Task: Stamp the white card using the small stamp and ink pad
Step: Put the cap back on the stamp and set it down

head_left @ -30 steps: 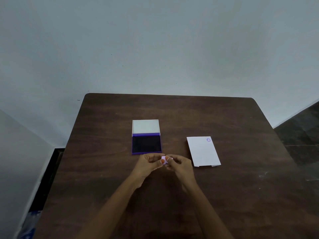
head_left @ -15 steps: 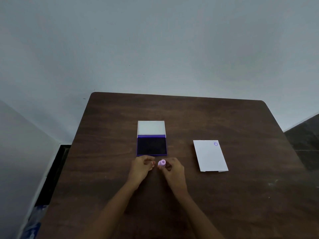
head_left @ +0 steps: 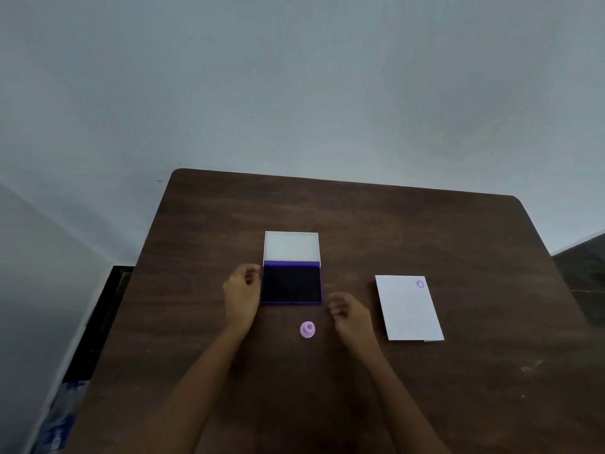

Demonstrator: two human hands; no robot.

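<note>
A small pink stamp (head_left: 307,329) stands alone on the dark wooden table (head_left: 458,388), just in front of the ink pad. The purple ink pad (head_left: 292,284) lies with its white lid folded back and the dark pad exposed. To the right lies the white card (head_left: 407,308), with a small purple ring mark in its far right corner. My left hand (head_left: 241,294) hovers at the pad's left edge with curled, empty fingers. My right hand (head_left: 348,314) floats between stamp and card, fingers loosely apart, holding nothing.
A pale wall stands behind the table's far edge. On the floor at the lower left lies something blue (head_left: 62,421). Dark floor shows past the table's right side.
Both hands held the pink stamp a second ago. They have let go of it and spread apart, the left toward the pad's edge, the right toward the card. The stamp now stands on the table.
</note>
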